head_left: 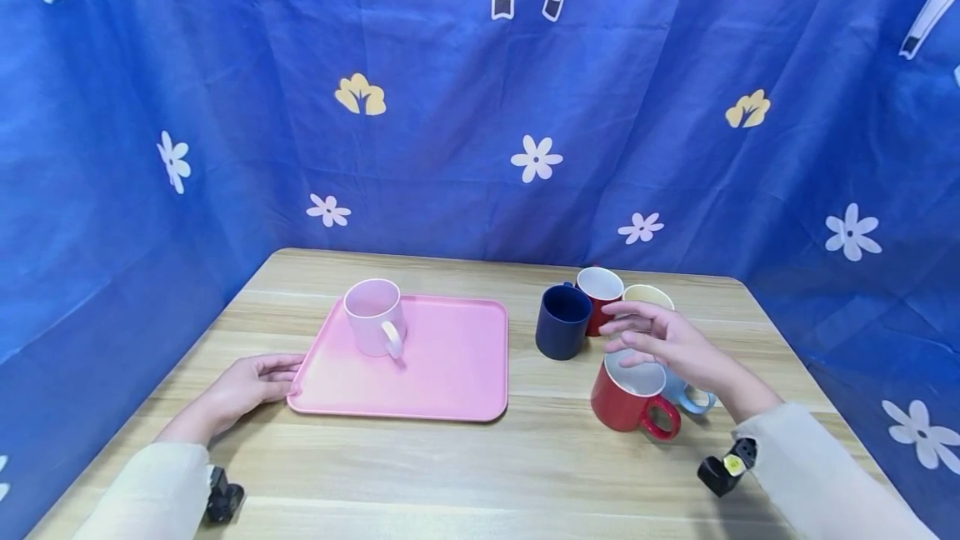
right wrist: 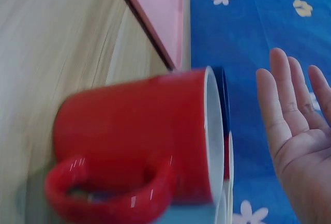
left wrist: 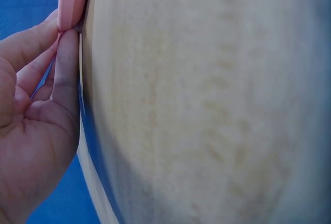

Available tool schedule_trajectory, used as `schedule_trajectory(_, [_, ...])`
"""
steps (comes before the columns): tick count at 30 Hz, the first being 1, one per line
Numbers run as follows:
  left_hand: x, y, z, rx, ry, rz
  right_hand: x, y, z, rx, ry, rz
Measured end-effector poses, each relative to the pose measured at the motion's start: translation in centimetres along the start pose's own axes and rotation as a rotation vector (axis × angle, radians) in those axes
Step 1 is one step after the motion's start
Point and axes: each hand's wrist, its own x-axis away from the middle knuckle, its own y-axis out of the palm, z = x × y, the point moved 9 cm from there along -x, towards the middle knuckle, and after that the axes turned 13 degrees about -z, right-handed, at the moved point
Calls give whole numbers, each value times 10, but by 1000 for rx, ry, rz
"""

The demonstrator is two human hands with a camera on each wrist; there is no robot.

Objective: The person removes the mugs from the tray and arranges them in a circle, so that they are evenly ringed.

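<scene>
At the left, my left hand (head_left: 251, 388) pinches the near left corner of a pink tray (head_left: 457, 365); in the left wrist view the tray's edge (left wrist: 72, 1) sits between thumb and fingers. A pale pink mug (head_left: 372, 332) stands upright on the tray's left part. My right hand (head_left: 671, 342) is held over a group of mugs, fingers spread and slightly bent, with nothing in them. Below it stands a red mug (head_left: 621, 398) with a white inside, its handle toward the near right. In the right wrist view, the palm (right wrist: 305, 154) is apart from this red mug (right wrist: 134, 136).
Close to the red mug are a dark blue mug (head_left: 562, 323), a second red mug (head_left: 597, 294) behind, a cream-coloured mug (head_left: 648, 297) and a light blue mug (head_left: 693, 398), both partly hidden by my right hand. A blue patterned curtain (head_left: 450, 148) surrounds the wooden table (head_left: 375, 473).
</scene>
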Motion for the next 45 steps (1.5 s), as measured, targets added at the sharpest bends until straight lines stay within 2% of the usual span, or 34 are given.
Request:
schedule_trajectory(8, [1, 2, -1, -7, -23, 9, -38, 25, -6, -86, -57, -97])
schedule_trajectory(14, [1, 2, 0, -15, -25, 7, -65, 47, -7, -100, -20, -131])
schedule_trajectory(19, [1, 2, -1, -10, -28, 10, -86, 68, -7, -67, 13, -169])
schedule_trajectory(26, [-1, 2, -4, -10, -17, -1, -113, 91, -1, -54, 24, -219])
schedule_trajectory(35, [-1, 2, -4, -23, -34, -4, -145, 115, 16, -143, -13, -227])
schedule_trajectory(40, [-1, 2, -3, -17, -27, -3, -163, 125, 27, -182, -11, -185])
schedule_trajectory(45, [0, 2, -2, -8, -24, 1, -182, 136, 31, -146, -15, -122])
